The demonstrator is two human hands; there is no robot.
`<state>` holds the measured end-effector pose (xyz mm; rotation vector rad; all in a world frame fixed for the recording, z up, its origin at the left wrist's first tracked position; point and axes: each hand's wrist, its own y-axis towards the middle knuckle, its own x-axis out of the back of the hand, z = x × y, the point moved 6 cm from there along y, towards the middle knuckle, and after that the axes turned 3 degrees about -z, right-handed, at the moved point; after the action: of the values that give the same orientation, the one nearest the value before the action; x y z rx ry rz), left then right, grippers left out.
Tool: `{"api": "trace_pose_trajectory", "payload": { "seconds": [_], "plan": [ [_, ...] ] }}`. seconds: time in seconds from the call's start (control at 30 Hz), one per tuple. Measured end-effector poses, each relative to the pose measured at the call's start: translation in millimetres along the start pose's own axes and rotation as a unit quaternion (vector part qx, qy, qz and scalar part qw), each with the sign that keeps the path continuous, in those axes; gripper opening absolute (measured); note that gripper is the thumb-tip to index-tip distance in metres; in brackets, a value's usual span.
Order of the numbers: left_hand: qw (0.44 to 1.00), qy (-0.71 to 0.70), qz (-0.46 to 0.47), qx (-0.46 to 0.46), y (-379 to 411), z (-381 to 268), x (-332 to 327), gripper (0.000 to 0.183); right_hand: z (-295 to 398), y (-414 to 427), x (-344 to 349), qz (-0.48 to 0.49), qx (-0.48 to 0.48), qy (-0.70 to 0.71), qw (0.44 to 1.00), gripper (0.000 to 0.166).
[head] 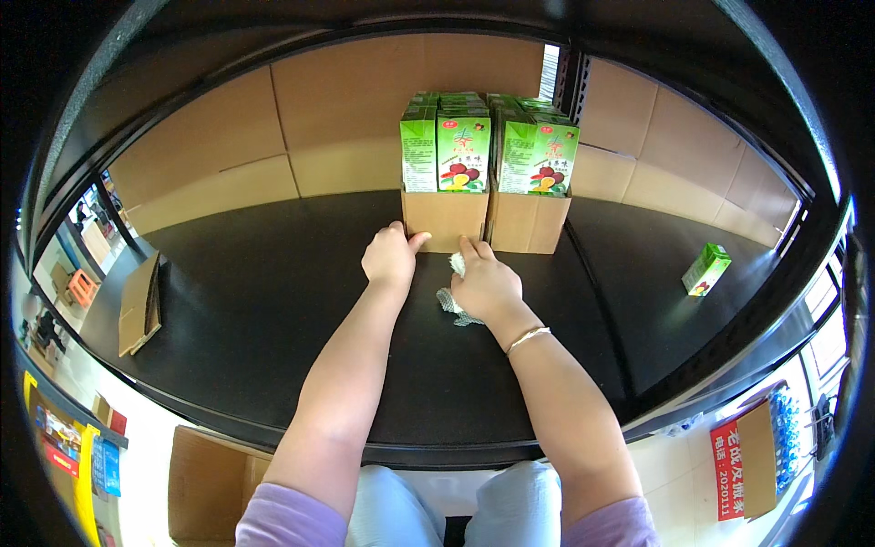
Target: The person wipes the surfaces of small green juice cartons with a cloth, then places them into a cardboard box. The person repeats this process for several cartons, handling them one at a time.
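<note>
Two cut-down cardboard trays of green drink cartons stand side by side on the black shelf. My left hand point(393, 253) is at the near left corner of the left cardboard tray point(444, 220), with fingers along its side and the thumb by its front. A grey-white cloth point(459, 309) is bunched under my right hand point(487, 282), whose fingertips touch the front of the same tray near its lower right corner. Beside it is the right cardboard tray point(525, 223). Fruit pictures show on the front cartons point(463, 154).
A single green carton point(707, 270) stands at the right of the black shelf point(273, 294). Folded cardboard point(140, 305) is at the left. Cardboard panels point(348, 116) line the back, near a metal upright point(573, 85). An open cardboard box point(208, 485) is on the floor below.
</note>
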<state>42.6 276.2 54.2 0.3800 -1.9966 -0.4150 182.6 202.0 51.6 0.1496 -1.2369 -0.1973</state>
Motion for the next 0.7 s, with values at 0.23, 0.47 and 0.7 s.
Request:
{"api": "trace_pose_trajectory", "payload": {
  "seconds": [0.23,0.47,0.7],
  "plan": [
    [0.998,-0.062,0.004,0.011,9,9,-11,0.042,0,1,4,0.034,-0.020,-0.013,0.999,0.061],
    [0.993,-0.115,0.003,-0.033,9,16,-15,0.035,-4,1,2,0.040,-0.028,-0.025,0.999,0.062],
    [0.986,-0.153,0.014,-0.062,17,31,-30,0.020,-3,3,0,0.024,-0.022,-0.021,0.999,0.063]
  ]
}}
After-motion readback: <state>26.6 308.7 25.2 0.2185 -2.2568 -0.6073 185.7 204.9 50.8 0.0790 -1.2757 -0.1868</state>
